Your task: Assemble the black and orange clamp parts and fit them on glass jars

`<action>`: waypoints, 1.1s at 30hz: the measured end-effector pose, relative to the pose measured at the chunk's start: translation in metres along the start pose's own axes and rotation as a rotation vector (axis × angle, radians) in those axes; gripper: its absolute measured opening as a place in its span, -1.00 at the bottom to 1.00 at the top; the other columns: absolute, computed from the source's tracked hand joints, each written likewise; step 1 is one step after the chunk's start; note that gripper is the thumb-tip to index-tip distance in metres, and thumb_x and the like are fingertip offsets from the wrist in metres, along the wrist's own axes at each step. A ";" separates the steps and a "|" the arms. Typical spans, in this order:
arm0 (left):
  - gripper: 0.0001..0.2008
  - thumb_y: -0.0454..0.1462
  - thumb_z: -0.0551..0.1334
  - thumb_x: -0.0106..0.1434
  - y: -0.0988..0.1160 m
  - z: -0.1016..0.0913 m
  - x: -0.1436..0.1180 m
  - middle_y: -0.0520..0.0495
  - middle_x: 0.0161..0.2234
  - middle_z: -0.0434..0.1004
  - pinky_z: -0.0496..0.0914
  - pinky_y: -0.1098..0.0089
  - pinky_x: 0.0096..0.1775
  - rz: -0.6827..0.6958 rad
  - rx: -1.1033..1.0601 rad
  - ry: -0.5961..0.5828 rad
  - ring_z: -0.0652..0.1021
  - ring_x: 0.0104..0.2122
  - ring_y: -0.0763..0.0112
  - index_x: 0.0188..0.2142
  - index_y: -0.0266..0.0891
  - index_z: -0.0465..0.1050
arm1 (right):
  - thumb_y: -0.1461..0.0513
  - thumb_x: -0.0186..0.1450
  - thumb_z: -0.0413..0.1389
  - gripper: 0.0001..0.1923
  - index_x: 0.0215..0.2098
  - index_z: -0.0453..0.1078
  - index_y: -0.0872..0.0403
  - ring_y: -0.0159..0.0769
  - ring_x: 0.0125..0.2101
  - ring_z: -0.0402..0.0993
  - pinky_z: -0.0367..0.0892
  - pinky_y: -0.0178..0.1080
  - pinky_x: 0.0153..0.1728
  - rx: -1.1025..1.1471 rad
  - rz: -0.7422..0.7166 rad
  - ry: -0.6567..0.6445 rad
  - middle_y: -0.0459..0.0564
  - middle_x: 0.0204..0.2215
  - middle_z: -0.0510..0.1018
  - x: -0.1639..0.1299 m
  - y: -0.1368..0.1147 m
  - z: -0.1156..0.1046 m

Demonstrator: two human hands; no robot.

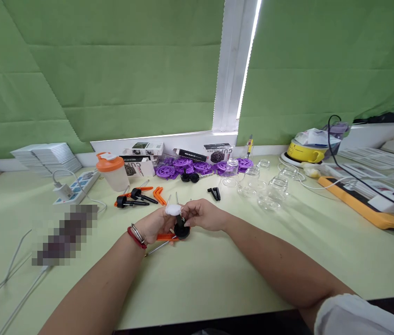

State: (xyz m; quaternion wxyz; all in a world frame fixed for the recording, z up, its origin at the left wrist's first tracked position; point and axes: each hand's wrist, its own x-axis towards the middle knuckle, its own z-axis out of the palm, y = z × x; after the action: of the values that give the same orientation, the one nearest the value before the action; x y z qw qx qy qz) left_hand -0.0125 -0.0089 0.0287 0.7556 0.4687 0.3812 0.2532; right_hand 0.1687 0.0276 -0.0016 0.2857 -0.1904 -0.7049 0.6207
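Note:
My left hand (155, 225) and my right hand (202, 215) meet over the pale green table (217, 274). Between them they hold a small black part (182, 229) with a round base and a white cap (173, 210) on top. The left hand grips it from the left, the right hand pinches it from the right. An orange piece (166, 237) and a thin metal rod (158, 247) lie just under the left hand.
Behind the hands lie black and orange parts (137, 197), purple discs (183, 165), several clear glass jars (270, 188), an orange-lidded shaker (112, 171) and small boxes (143, 149). A power strip (74, 186) sits left, an orange one (360, 202) with cables right.

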 end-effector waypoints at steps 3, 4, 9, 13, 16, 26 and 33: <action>-0.63 -0.06 0.15 0.08 -0.001 -0.001 0.000 -0.08 -0.40 0.44 0.31 0.40 -0.61 -0.008 0.001 -0.015 0.48 -0.48 0.27 -0.18 -0.22 0.33 | 0.33 0.01 0.22 -0.82 -0.39 0.35 0.15 -0.37 -0.35 0.40 0.32 -0.25 -0.25 0.035 0.000 -0.003 -0.07 -0.39 0.46 0.000 -0.001 0.001; -0.62 -0.05 0.15 0.08 -0.001 -0.002 0.000 -0.08 -0.41 0.44 0.31 0.40 -0.61 -0.015 0.002 -0.019 0.49 -0.47 0.26 -0.17 -0.21 0.32 | 0.33 0.01 0.22 -0.81 -0.40 0.35 0.15 -0.37 -0.34 0.40 0.32 -0.25 -0.25 0.044 0.002 0.000 -0.07 -0.39 0.46 0.000 -0.001 0.001; -0.64 -0.06 0.13 0.10 -0.002 -0.004 0.001 -0.11 -0.39 0.46 0.30 0.40 -0.60 -0.028 0.000 -0.033 0.50 -0.47 0.24 -0.19 -0.22 0.33 | 0.33 0.00 0.22 -0.82 -0.41 0.36 0.15 -0.39 -0.37 0.39 0.30 -0.26 -0.27 0.039 0.017 0.011 -0.09 -0.41 0.46 0.000 -0.003 0.002; -0.69 -0.08 0.11 0.11 -0.002 -0.004 0.001 -0.10 -0.43 0.42 0.31 0.38 -0.58 -0.016 -0.008 -0.071 0.48 -0.48 0.25 -0.25 -0.24 0.34 | 0.33 0.01 0.21 -0.83 -0.40 0.37 0.16 -0.40 -0.40 0.38 0.30 -0.27 -0.30 0.028 0.031 0.011 -0.08 -0.42 0.47 0.000 -0.004 0.002; -0.72 -0.08 0.10 0.11 -0.002 -0.004 0.000 -0.09 -0.43 0.41 0.31 0.38 -0.58 -0.013 -0.003 -0.069 0.48 -0.47 0.25 -0.31 -0.24 0.33 | 0.34 0.02 0.20 -0.84 -0.39 0.38 0.16 -0.40 -0.40 0.38 0.30 -0.28 -0.31 0.028 0.029 0.004 -0.08 -0.42 0.47 -0.001 -0.004 0.002; -0.70 -0.05 0.15 0.09 0.000 -0.002 -0.001 -0.09 -0.39 0.42 0.29 0.41 -0.60 -0.020 -0.010 -0.052 0.49 -0.47 0.25 -0.30 -0.22 0.29 | 0.35 0.01 0.20 -0.85 -0.41 0.40 0.16 -0.39 -0.42 0.39 0.30 -0.27 -0.33 -0.025 0.003 0.039 -0.07 -0.43 0.47 0.000 0.001 0.000; -0.73 -0.07 0.14 0.10 0.001 -0.001 -0.002 -0.08 -0.35 0.43 0.31 0.42 -0.61 -0.025 -0.028 -0.059 0.50 -0.46 0.26 -0.32 -0.20 0.26 | 0.31 -0.01 0.23 -0.84 -0.42 0.44 0.16 -0.40 -0.47 0.38 0.30 -0.29 -0.37 -0.084 0.028 0.092 -0.10 -0.50 0.47 0.000 0.003 -0.002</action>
State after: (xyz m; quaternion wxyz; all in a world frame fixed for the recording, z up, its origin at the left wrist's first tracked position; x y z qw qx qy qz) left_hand -0.0140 -0.0095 0.0298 0.7760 0.4606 0.3611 0.2350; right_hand 0.1694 0.0294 -0.0046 0.3008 -0.2403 -0.7138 0.5851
